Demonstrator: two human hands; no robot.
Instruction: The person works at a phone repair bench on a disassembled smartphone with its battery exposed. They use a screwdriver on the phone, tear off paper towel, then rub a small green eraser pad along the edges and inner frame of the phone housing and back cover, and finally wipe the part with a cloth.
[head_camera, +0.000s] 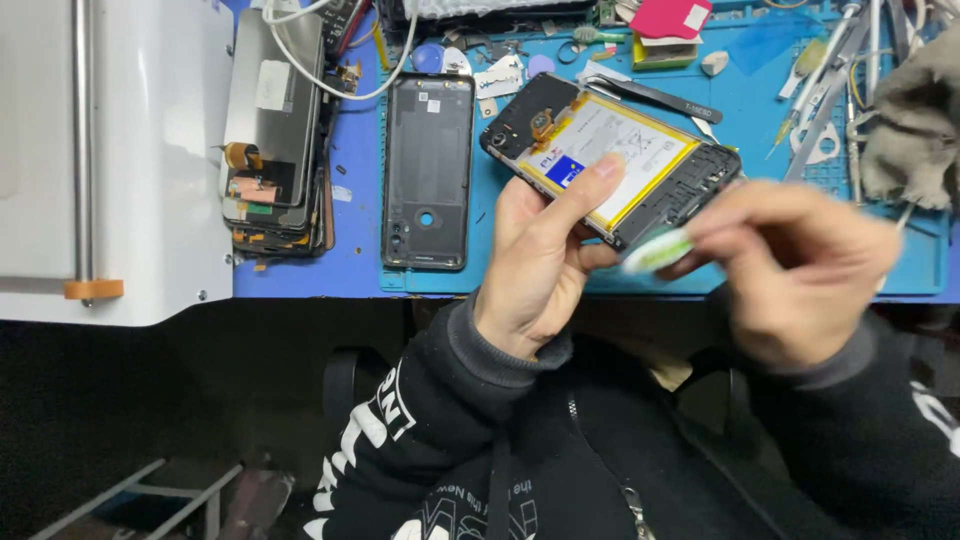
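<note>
My left hand (535, 265) holds an opened phone (610, 155) with its back off, tilted above the blue mat (760, 110); my thumb rests on the white and yellow battery. My right hand (790, 265) is blurred, close to the phone's lower right end, and pinches a small white and green strip (658, 250) that looks like a pull tab or tape. The phone's black back cover (428, 170) lies flat on the mat to the left of my left hand.
A stack of phone screens (275, 140) lies on the blue bench at left, beside a white machine (110, 160). Tweezers (655, 97), small parts, a pink box (668, 20) and white cables (330, 70) sit at the back. A grey cloth (915, 120) and tools are at right.
</note>
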